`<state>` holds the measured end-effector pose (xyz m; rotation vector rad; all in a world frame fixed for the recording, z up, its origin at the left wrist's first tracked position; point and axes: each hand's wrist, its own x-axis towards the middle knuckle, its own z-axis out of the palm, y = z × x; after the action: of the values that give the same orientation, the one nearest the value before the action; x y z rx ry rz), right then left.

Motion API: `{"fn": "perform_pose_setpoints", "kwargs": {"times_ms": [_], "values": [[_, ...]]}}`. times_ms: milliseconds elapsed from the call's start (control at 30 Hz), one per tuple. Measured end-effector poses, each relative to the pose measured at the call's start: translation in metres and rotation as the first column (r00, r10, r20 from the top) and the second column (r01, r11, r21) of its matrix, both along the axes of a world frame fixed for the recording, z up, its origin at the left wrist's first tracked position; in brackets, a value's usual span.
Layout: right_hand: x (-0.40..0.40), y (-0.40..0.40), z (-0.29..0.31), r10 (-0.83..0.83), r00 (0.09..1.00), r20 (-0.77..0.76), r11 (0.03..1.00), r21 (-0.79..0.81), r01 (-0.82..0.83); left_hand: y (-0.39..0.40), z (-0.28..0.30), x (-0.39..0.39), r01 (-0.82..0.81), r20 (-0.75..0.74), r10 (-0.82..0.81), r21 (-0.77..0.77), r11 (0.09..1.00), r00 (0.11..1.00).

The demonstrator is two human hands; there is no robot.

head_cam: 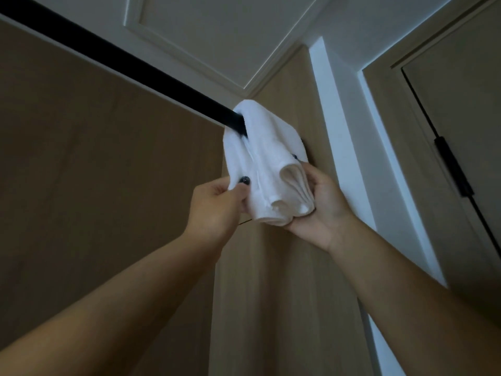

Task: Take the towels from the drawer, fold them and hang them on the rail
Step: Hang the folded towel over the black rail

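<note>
A folded white towel (267, 156) hangs over the far right end of a black rail (113, 63), which runs overhead from upper left towards the wall corner. My left hand (217, 204) pinches the towel's lower left edge, thumb on the front. My right hand (322, 204) cups the towel's lower right folds from below and behind. Both arms reach up from the bottom of the view. The rail's wall mount is mostly hidden behind the towel. No drawer or other towels show.
Wood-panelled walls (95, 172) meet in a corner right behind the towel. A white door frame (344, 131) and a door with a dark hinge (452, 169) stand to the right. A white ceiling with moulding (217, 36) lies above.
</note>
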<state>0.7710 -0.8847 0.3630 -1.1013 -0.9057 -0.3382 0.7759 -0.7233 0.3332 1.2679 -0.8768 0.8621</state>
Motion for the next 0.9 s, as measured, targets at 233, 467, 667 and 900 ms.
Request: {"fn": "perform_pose_setpoints", "kwargs": {"times_ms": [233, 467, 667, 900], "values": [[0.01, 0.004, 0.002, -0.105, 0.994, 0.044, 0.994, -0.024, 0.106, 0.007, -0.016, -0.016, -0.334, 0.199, 0.329, -0.006, 0.942, 0.923], [0.007, 0.013, -0.009, -0.317, 0.939, 0.129, 0.948, 0.013, 0.318, 0.009, 0.028, -0.049, -0.308, -0.008, 0.321, 0.259, 0.915, 0.947], [0.006, 0.015, -0.012, -0.471, 0.878, 0.091, 0.881, 0.113, 0.46, -0.011, 0.039, -0.041, -0.319, -0.204, 0.362, 0.213, 0.923, 0.91], [0.007, 0.012, -0.023, -0.262, 0.963, -0.068, 0.962, 0.058, 0.265, -0.005, 0.028, -0.037, -0.178, -0.319, 0.22, 0.155, 0.972, 0.922]]}}
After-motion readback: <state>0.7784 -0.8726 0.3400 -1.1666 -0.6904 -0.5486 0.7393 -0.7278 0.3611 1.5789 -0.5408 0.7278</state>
